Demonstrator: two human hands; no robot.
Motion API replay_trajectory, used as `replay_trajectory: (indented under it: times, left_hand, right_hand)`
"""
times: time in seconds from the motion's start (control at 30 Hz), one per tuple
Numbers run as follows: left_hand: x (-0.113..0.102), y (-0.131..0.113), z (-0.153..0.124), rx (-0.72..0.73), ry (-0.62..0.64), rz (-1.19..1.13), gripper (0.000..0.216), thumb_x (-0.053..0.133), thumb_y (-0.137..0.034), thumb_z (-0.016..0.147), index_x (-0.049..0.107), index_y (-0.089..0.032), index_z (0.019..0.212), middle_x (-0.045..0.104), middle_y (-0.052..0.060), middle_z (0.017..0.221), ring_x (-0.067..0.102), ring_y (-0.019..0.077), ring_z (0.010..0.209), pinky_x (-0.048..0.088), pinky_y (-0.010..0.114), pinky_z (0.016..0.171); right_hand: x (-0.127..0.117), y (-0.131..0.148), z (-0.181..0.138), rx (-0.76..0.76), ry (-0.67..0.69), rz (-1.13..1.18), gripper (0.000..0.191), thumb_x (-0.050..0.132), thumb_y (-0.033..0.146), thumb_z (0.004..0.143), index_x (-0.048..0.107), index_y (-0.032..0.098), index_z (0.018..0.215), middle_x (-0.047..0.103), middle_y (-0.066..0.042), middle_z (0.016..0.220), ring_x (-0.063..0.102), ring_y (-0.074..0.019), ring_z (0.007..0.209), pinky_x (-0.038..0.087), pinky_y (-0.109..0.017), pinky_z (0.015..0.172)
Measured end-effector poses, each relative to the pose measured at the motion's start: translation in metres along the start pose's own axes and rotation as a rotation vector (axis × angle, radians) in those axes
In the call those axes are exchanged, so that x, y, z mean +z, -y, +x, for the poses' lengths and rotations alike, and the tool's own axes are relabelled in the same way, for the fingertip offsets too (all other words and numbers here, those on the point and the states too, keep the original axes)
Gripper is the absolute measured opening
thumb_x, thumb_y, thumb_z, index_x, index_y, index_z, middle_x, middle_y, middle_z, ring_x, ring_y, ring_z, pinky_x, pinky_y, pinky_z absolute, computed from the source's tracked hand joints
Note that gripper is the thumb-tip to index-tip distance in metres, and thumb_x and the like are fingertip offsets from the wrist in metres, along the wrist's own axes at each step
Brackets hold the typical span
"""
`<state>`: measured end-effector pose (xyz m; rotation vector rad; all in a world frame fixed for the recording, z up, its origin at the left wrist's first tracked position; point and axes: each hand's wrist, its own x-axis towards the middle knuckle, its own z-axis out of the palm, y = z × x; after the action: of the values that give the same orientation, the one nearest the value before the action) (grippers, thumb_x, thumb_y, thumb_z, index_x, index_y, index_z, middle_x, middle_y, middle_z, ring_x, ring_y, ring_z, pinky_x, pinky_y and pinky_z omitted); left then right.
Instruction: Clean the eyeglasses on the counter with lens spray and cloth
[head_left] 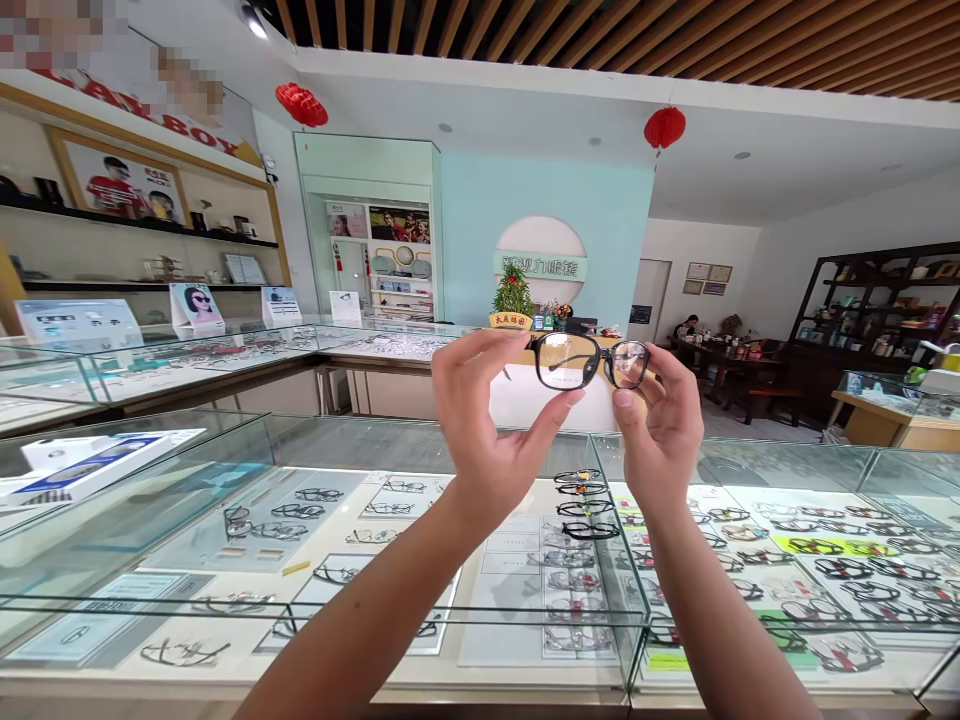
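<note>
A pair of black-framed eyeglasses (604,362) is held up in the air between my two hands, lenses facing me. My left hand (487,420) pinches the left end of the frame, thumb below the left lens and fingers above and behind. At the other end, my right hand (660,430) grips the right rim, its thumb under the right lens. A folded temple arm shows through the left lens. Below both hands lies a glass display case (450,610) with rows of eyeglasses (586,510) inside.
A white and blue box (97,465) sits on the case at the left. Farther back stands another glass counter (300,345) holding glasses. Beyond my hands is a potted plant (512,290) near the reception desk. A person (686,328) sits by a dark table (724,355) at the back right.
</note>
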<state>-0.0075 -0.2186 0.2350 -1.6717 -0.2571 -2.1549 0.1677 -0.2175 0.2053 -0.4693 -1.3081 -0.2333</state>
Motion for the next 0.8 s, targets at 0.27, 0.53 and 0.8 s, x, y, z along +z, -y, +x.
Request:
replay_trajectory:
  times: [0.27, 0.53, 0.8]
  left_hand:
    - [0.000, -0.001, 0.000, -0.018, 0.042, 0.110, 0.060, 0.091, -0.042, 0.086, 0.063, -0.031, 0.139, 0.067, 0.008, 0.126, 0.064, 0.0289, 0.121, 0.059, 0.048, 0.097]
    - [0.000, 0.005, -0.008, -0.140, 0.074, 0.102, 0.055, 0.087, -0.048, 0.089, 0.063, -0.027, 0.134, 0.067, 0.008, 0.127, 0.065, 0.0260, 0.118, 0.056, 0.041, 0.095]
    - [0.003, 0.029, -0.037, -0.383, 0.105, -0.059, 0.051, 0.085, -0.044, 0.091, 0.064, -0.027, 0.134, 0.069, 0.008, 0.124, 0.069, 0.0228, 0.112, 0.055, 0.037, 0.090]
  right_hand:
    - [0.000, 0.001, -0.004, 0.135, -0.002, 0.057, 0.043, 0.075, 0.037, 0.099, 0.065, 0.029, 0.140, 0.074, -0.010, 0.126, 0.076, -0.0230, 0.107, 0.064, -0.043, 0.094]
    - [-0.003, 0.005, -0.003, 0.092, -0.047, -0.099, 0.047, 0.078, 0.040, 0.096, 0.064, 0.029, 0.140, 0.074, -0.009, 0.125, 0.075, -0.0254, 0.110, 0.062, -0.042, 0.088]
    - [-0.002, 0.014, -0.004, -0.046, -0.061, -0.324, 0.049, 0.081, 0.040, 0.094, 0.065, 0.031, 0.140, 0.071, -0.008, 0.119, 0.070, -0.0281, 0.110, 0.060, -0.044, 0.088]
